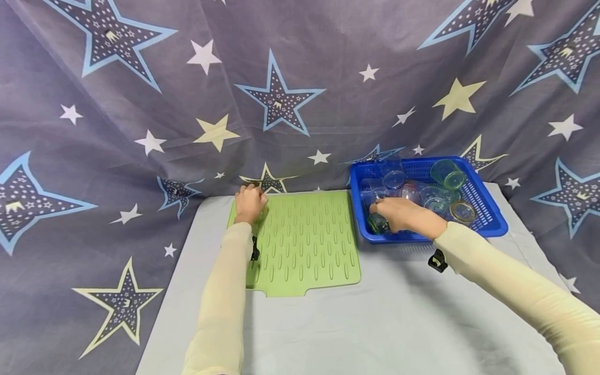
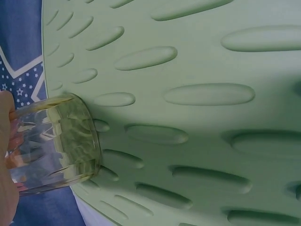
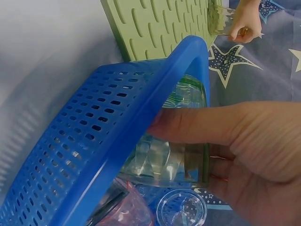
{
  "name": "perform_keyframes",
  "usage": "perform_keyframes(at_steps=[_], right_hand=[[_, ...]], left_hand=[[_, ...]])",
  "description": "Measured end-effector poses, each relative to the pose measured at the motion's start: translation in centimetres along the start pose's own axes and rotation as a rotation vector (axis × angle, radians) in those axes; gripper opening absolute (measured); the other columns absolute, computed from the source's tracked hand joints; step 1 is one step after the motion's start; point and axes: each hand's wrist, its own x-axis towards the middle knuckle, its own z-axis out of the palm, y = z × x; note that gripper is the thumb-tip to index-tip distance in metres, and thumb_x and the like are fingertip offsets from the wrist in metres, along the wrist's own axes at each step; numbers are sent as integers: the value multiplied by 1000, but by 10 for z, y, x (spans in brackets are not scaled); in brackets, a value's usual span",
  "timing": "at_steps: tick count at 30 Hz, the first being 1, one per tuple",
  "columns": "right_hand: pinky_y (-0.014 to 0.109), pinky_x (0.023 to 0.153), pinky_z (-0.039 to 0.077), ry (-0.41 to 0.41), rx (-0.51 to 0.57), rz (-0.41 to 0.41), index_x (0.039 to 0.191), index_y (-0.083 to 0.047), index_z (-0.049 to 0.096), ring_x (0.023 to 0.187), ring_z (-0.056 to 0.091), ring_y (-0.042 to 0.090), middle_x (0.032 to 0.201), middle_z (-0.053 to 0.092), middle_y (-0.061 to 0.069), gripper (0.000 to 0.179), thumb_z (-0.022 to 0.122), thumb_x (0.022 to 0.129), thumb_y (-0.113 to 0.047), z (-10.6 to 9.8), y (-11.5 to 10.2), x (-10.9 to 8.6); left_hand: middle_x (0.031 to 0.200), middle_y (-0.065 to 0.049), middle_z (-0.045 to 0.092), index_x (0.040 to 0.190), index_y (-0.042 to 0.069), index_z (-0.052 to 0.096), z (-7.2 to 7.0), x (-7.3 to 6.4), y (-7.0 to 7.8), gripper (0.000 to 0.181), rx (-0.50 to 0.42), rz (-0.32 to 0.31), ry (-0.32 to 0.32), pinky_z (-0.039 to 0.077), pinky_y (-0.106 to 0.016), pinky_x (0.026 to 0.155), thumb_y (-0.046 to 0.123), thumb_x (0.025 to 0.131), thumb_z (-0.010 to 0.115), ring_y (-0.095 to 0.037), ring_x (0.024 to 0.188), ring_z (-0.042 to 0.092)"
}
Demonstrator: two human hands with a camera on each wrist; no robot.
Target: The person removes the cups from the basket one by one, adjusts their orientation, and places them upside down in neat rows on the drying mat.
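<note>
My left hand is at the far left corner of a green drying mat with raised oval ridges. It grips a clear, faceted drinking glass, whose end meets the mat's surface in the left wrist view. On the other side, my right hand reaches into the near left corner of a blue plastic basket. Its thumb and fingers pinch a green-tinted drinking glass beside the basket wall. The thumb lies across the glass, and the basket rim hides part of it in the right wrist view.
Several more glasses fill the basket, among them a green one, a clear one, a pinkish one and one with an amber rim. A star-patterned cloth hangs behind the white-covered table.
</note>
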Motion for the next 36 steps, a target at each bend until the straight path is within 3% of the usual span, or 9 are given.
perform_keyframes(at_steps=[14, 20, 29, 36], right_hand=[[31, 61, 44, -15, 32, -7, 135, -4, 62, 113, 66, 34, 138, 63, 19, 64, 78, 75, 10, -4, 4, -1], [43, 81, 59, 40, 38, -21, 133, -3, 63, 118, 64, 39, 134, 64, 19, 68, 86, 70, 3, -6, 10, -2], [53, 94, 56, 110, 167, -20, 139, 1, 57, 120, 62, 42, 139, 60, 24, 71, 88, 76, -11, -15, 25, -6], [58, 100, 51, 236, 324, -18, 139, 7, 54, 125, 58, 45, 138, 59, 28, 72, 86, 80, -16, -23, 34, -14]], left_hand=[[107, -17, 68, 97, 1, 73, -4, -1, 3, 22, 9, -26, -46, 48, -61, 95, 14, 96, 55, -40, 105, 59], [108, -17, 69, 98, 1, 74, -4, -1, 3, 22, 11, -24, -37, 48, -60, 94, 13, 95, 57, -40, 105, 59], [107, -18, 68, 95, 1, 72, -2, -2, 1, 21, 0, -16, -29, 47, -60, 94, 13, 95, 55, -41, 105, 58], [104, -18, 67, 94, 0, 72, -2, -4, 2, 21, -19, -4, -1, 47, -60, 92, 11, 92, 55, -41, 101, 58]])
